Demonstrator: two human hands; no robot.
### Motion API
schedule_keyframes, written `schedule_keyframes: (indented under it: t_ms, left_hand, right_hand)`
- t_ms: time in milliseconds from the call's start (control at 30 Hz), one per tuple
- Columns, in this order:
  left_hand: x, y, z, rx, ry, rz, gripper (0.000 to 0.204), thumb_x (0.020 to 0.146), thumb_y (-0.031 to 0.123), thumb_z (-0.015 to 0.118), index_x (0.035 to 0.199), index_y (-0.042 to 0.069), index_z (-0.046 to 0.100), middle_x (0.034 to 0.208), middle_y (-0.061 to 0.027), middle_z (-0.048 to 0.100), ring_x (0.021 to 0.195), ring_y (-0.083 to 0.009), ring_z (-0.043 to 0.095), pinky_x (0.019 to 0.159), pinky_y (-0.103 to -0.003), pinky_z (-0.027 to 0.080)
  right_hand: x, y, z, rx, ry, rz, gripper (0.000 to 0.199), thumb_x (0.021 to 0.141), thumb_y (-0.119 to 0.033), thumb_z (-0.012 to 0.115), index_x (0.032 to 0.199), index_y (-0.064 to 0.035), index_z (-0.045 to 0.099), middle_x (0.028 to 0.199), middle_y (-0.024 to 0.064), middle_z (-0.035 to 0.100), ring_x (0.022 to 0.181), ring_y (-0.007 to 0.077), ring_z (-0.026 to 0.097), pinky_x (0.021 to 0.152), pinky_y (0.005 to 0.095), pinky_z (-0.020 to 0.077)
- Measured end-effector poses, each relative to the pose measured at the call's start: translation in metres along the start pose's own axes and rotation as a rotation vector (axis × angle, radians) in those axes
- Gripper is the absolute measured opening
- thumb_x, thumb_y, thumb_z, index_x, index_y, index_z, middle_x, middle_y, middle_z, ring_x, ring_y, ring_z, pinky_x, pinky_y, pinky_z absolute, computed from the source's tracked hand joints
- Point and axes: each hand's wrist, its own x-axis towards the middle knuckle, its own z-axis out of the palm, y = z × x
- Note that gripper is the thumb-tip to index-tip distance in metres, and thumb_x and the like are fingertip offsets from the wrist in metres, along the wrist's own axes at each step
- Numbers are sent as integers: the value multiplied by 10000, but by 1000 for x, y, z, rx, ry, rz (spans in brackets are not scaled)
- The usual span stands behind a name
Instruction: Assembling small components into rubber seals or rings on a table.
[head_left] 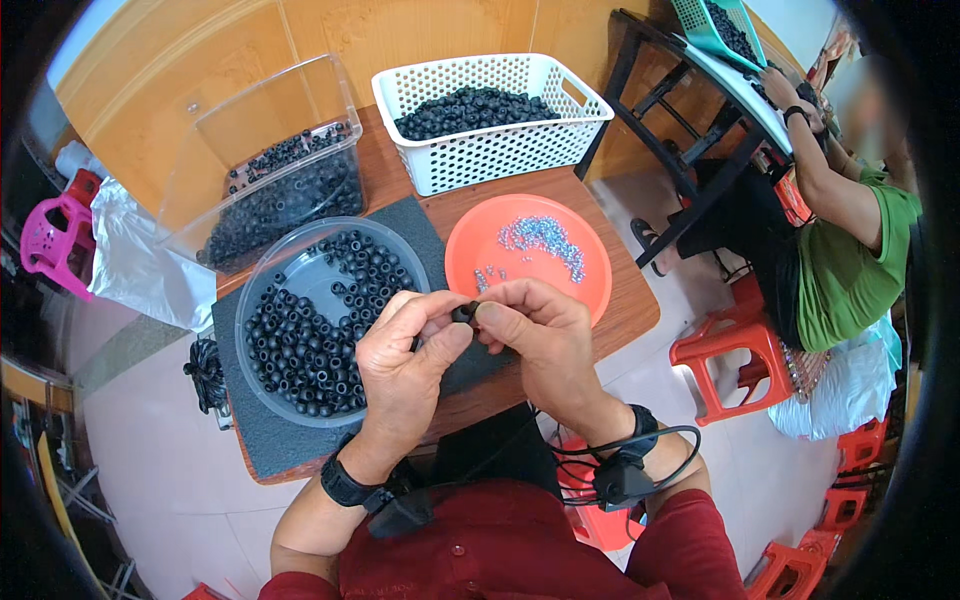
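My left hand (pixel 405 365) and my right hand (pixel 540 340) meet above the table's front edge, both pinching one small black ring-shaped piece (pixel 463 313) between their fingertips. Just left of my hands stands a round clear bowl (pixel 262 268) holding several such black rings. Behind my right hand lies an orange plate (pixel 590 285) with several tiny silvery metal parts (pixel 540 238) scattered on it. Both bowl and my hands sit over a dark grey mat (pixel 290 445).
A clear plastic bin (pixel 210 140) and a white perforated basket (pixel 500 155), both with black rings, stand at the back of the small wooden table (pixel 625 320). A person in green (pixel 850 260) sits at the right by a black rack. Red stools (pixel 720 365) stand around.
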Motion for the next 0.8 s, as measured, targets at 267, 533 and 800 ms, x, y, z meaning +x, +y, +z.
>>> schedule_keyframes:
  t_ms: [267, 533, 800]
  left_hand:
    - [-6, -6, 2, -598, -89, -377, 252, 861, 62, 603, 1090, -42, 587, 905, -109, 644, 718, -112, 597, 686, -222, 486]
    - [-11, -10, 12, -833, -111, -601, 282, 875, 162, 595, 1054, -55, 571, 851, -142, 630, 683, -188, 602, 665, -277, 490]
    - [-18, -15, 18, -879, -90, -664, 278, 895, 226, 577, 962, -43, 583, 797, -129, 616, 618, -181, 573, 628, -280, 471]
  right_hand:
    - [8, -8, -29, -251, 135, -98, 66, 828, -19, 631, 892, -8, 618, 761, 4, 606, 688, 53, 539, 590, 218, 444]
    - [31, 0, -86, -1185, 108, -463, 95, 719, -14, 642, 740, 4, 552, 695, 148, 566, 680, 317, 569, 614, 386, 448]
    - [46, 14, -106, -1532, 18, -562, 132, 682, -67, 687, 726, -15, 574, 746, 143, 597, 733, 326, 571, 648, 407, 450]
